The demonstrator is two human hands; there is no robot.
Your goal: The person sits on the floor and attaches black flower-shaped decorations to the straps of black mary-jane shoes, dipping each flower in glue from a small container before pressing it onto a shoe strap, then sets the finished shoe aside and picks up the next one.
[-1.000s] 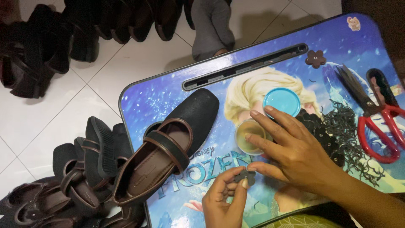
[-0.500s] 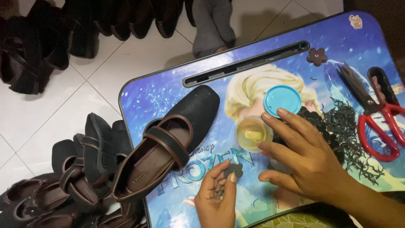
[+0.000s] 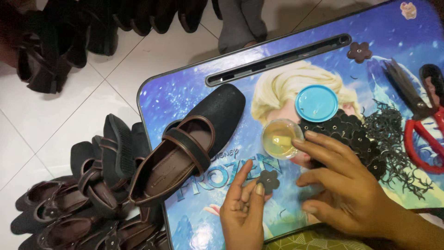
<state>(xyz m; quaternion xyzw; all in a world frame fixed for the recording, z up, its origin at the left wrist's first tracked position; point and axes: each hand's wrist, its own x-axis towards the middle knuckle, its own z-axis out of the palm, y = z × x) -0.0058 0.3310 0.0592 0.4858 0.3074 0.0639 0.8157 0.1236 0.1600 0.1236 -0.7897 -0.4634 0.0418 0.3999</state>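
Flower cutout, thin, floppy, light: left hand pinches its edge; right hand open, empty.

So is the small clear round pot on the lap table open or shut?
Open. The small clear round pot shows yellowish contents from above, and its blue round lid lies apart beside it on the printed lap table.
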